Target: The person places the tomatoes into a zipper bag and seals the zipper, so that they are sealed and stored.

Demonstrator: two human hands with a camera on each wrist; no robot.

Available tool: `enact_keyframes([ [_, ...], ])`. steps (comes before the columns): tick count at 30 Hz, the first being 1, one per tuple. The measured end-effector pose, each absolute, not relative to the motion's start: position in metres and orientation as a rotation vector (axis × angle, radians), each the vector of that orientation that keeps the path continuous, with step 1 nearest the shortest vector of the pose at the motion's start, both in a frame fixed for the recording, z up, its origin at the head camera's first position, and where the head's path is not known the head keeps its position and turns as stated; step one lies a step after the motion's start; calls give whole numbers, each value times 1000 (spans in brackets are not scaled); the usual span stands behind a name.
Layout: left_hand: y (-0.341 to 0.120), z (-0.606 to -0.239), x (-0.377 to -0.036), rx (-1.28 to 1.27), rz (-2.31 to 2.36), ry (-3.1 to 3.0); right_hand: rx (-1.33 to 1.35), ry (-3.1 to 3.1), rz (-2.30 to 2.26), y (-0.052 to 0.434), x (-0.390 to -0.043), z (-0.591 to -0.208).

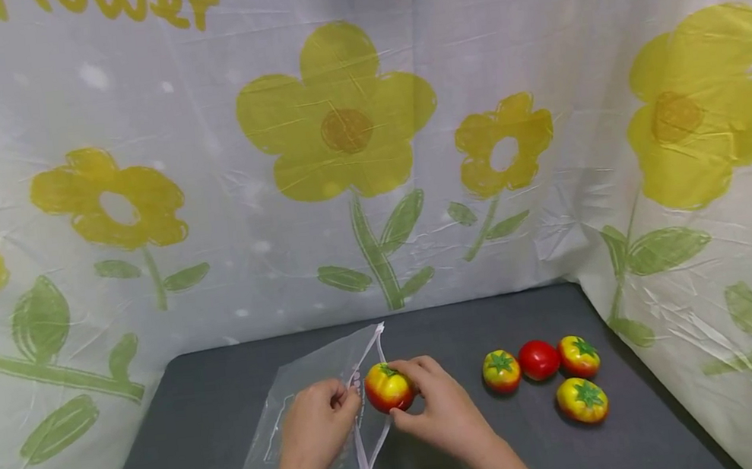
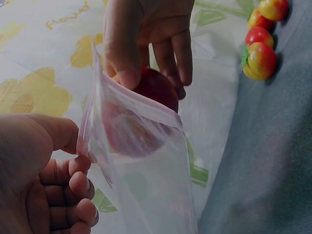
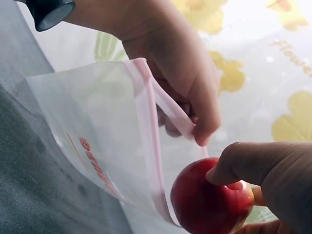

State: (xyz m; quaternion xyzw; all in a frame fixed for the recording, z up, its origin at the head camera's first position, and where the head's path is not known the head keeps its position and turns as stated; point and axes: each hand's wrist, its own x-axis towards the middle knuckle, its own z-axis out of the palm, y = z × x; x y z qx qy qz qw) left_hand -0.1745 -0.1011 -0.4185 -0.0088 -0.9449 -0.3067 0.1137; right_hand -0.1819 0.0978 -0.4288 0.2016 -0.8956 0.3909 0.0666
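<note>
My left hand [image 1: 318, 422] pinches one edge of the mouth of a clear zip bag [image 1: 276, 398] between thumb and finger. The bag's pinkish zip edges stand apart, leaving a gap. In my right hand [image 1: 441, 409] is a red-and-yellow toy tomato [image 1: 389, 387] with a green top, gripped between thumb and fingers right at the bag's mouth. From the left wrist view, the lower part of the tomato [image 2: 158, 90] shows behind the bag's near wall [image 2: 146, 146]. Seen from the right wrist, the red underside of the tomato [image 3: 204, 200] overlaps the bag's edge.
Several more toy tomatoes lie to the right on the dark grey table [image 1: 481, 445]: a plain red one [image 1: 538, 360], a red-and-yellow one [image 1: 501, 372] beside it and others near. A white sheet with yellow flowers [image 1: 346, 130] hangs behind and at the sides.
</note>
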Motion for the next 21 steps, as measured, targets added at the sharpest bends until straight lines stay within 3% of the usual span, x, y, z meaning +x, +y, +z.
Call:
enact_keyframes([
  [21,-102,-419,-171,-150,-832,-2723,978,-2710,728,72,-200,-432],
])
